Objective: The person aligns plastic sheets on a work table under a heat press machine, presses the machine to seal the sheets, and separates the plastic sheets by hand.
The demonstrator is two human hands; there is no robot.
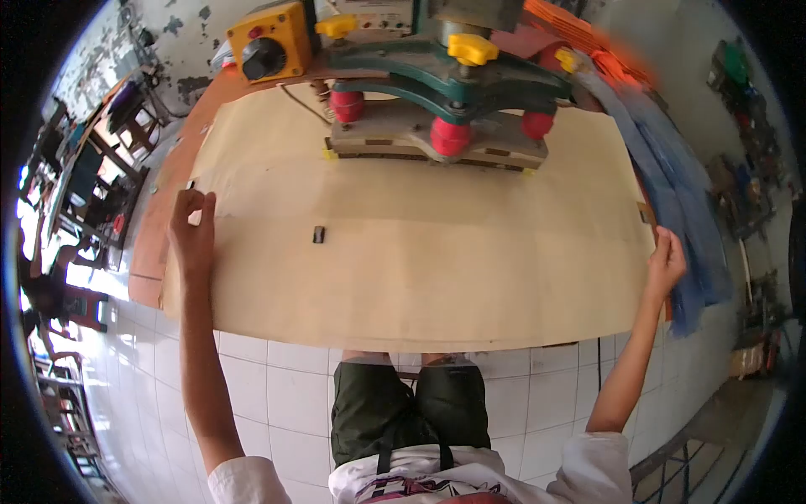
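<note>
The sheet point(437, 273) lies spread over the table point(149, 252), its far part beneath the press point(504, 88) and its near edge facing the operator. A black tab point(319, 235) lies on it, left of centre.

Left hand point(194, 239): at the sheet's left margin, thumb and fingers curled into a narrow ring. Right hand point(666, 267): at the right edge, fingers drawn together, next to the blue cloth point(684, 227). Whether either hand pinches the sheet cannot be told; the fingertips are small and distorted near the lens rim.

Status, as judged from this view: laying out is largely done, since the sheet is open and mostly flat. Edge handling appears unfinished, as both hands are at the sides. No printed mark shows on the exposed surface. The plate point(395, 137) stands over the far part; contact with the sheet cannot be confirmed.
</note>
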